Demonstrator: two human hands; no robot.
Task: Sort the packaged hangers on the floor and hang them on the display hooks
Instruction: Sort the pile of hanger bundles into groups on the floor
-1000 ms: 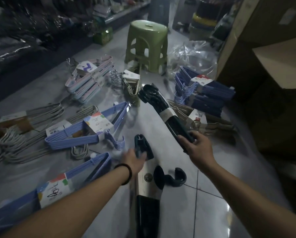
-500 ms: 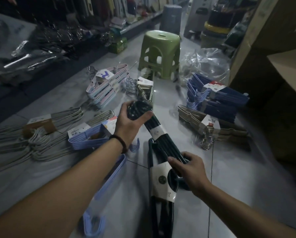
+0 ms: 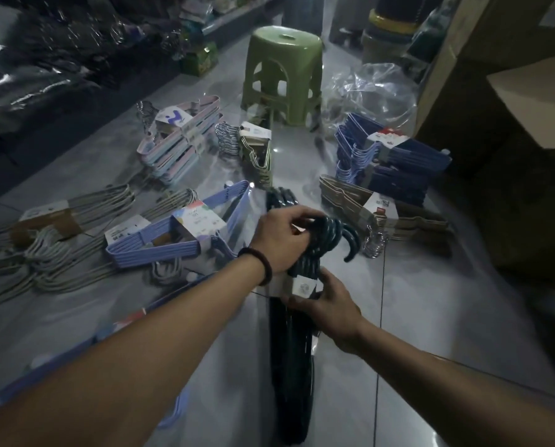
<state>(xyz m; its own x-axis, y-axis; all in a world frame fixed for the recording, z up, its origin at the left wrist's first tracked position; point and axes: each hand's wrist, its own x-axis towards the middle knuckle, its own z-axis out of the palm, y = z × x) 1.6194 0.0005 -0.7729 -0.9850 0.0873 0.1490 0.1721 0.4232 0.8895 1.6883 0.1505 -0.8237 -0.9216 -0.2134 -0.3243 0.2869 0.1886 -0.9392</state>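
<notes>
Dark green packaged hangers (image 3: 290,366) lie lengthwise on the tiled floor in front of me, banded by a white label (image 3: 302,287). My left hand (image 3: 282,241), a dark band on its wrist, grips the bundled hooks (image 3: 331,233) at the pack's far end. My right hand (image 3: 327,309) holds the pack at the label. Other packs lie around: lilac hangers (image 3: 160,245), grey wire hangers (image 3: 76,221), pastel hangers (image 3: 186,140), dark blue hangers (image 3: 398,159) and tan hangers (image 3: 376,208).
A green plastic stool (image 3: 284,72) stands on the floor beyond the packs, with a crumpled clear bag (image 3: 376,91) to its right. Cardboard boxes (image 3: 511,91) rise on the right. Dark shelves with goods (image 3: 60,59) run along the left.
The dark green pack has swung from pointing away to the left toward lying straight ahead. My left hand followed its hook end rightward, and my right hand shifted onto the label.
</notes>
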